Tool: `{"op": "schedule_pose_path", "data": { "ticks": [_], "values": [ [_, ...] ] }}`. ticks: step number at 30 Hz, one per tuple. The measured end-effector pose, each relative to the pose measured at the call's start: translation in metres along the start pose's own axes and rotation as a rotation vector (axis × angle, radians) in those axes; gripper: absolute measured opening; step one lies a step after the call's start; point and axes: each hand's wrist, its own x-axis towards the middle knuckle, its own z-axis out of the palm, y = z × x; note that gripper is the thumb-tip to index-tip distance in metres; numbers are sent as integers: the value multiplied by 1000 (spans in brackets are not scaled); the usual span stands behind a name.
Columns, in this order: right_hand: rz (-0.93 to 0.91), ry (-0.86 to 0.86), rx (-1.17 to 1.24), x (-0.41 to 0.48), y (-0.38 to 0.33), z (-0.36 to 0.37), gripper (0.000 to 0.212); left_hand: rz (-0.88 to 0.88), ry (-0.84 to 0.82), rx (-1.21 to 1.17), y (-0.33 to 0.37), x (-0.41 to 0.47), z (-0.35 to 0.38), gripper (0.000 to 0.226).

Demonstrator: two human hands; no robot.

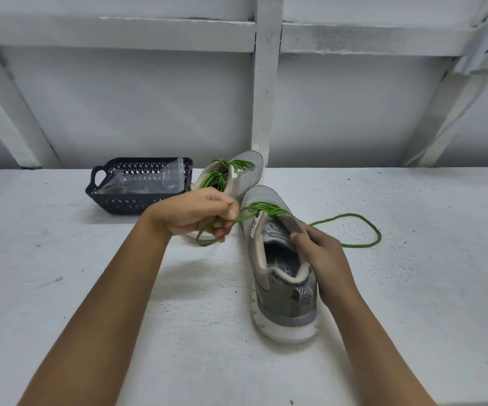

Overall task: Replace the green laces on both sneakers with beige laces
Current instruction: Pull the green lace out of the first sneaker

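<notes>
A grey sneaker (pixel 283 300) stands on the white surface with its heel toward me. My right hand (pixel 322 253) grips its collar on the right side, thumb inside the opening. Its green lace (pixel 351 218) is partly loosened; one end loops out over the surface to the right. My left hand (pixel 199 213) pinches the other end of that lace, drawn out to the left of the eyelets. The second grey sneaker (pixel 245 168) stands behind, still laced in green. No beige lace is plainly visible.
A dark blue perforated basket (pixel 105 197) sits at the back left and holds a clear plastic bag (pixel 146 183). A white wall with beams rises behind the surface.
</notes>
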Motion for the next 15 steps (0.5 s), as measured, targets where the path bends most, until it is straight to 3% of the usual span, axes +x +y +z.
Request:
{"op": "schedule_pose_path", "data": {
  "ticks": [3, 6, 8, 12, 15],
  "values": [
    [4, 4, 8, 1, 0, 1, 31, -143, 42, 199, -2, 1, 0, 28],
    [10, 13, 13, 1, 1, 1, 30, -210, 308, 419, -2, 19, 10, 28],
    [8, 11, 11, 1, 2, 0, 31, -181, 384, 488, -5, 29, 16, 24],
    [7, 6, 15, 1, 1, 0, 31, -155, 394, 471, -10, 36, 21, 21],
    [12, -2, 14, 1, 1, 0, 31, -118, 557, 336, -6, 34, 20, 21]
  ]
}}
